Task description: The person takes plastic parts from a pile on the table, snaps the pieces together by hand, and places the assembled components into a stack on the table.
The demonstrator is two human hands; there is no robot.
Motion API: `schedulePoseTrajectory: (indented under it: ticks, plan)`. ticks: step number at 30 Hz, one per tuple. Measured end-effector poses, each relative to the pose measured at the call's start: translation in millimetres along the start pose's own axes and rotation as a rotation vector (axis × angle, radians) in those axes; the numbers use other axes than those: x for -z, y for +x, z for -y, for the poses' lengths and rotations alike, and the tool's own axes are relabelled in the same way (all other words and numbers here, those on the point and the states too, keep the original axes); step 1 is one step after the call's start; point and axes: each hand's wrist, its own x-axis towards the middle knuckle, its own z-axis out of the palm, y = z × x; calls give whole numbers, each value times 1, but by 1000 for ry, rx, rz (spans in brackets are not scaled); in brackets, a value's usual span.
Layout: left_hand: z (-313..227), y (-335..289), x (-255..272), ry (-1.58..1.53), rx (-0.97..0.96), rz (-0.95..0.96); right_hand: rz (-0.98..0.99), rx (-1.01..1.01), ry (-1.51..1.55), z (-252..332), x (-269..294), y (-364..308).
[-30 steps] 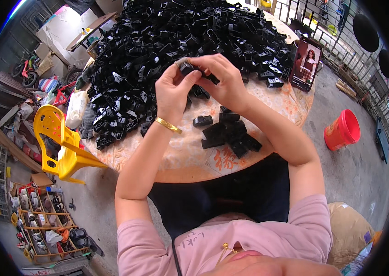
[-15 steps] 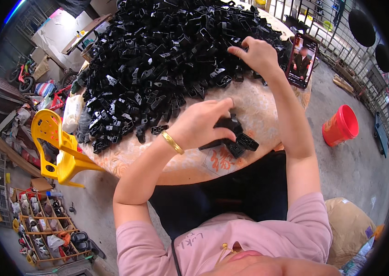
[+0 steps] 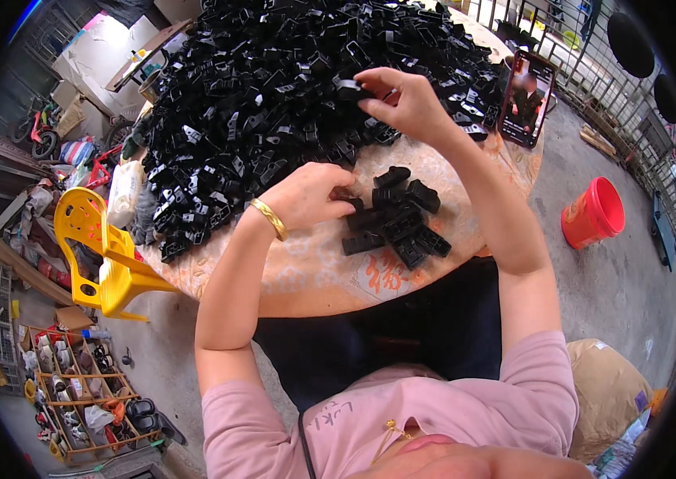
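A large heap of small black plastic parts (image 3: 258, 104) covers much of the round table. My right hand (image 3: 410, 104) reaches to the heap's near right side. Its thumb and fingers pinch a black plastic part (image 3: 349, 86) with a bright edge. Closer to me, a small group of similar parts (image 3: 402, 219) lies on the patterned tablecloth. At the left side of this group, my left hand (image 3: 310, 195), with a gold bangle at its wrist, has its fingers curled on another black plastic part (image 3: 354, 205), mostly hidden by the fingertips.
A phone (image 3: 526, 100) stands upright at the table's right edge. On the floor beyond is a red bucket (image 3: 593, 212). A yellow plastic chair (image 3: 106, 255) stands at the left, with a wooden shoe rack (image 3: 86, 391) nearer. A white package (image 3: 124, 193) rests at the table's left edge.
My right hand has moved left along the heap and now pinches a part. The left hand has shifted left off the small group, uncovering more of its parts.
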Motion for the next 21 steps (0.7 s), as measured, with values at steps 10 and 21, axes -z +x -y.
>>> schedulePoseTrajectory:
  ticks: [10, 21]
  plan:
    - [4, 6, 5, -282, 83, -758, 214, 9, 362, 23, -15, -9]
    - [12, 9, 8, -1107, -9, -779, 82, -82, 509, 25, -29, -14]
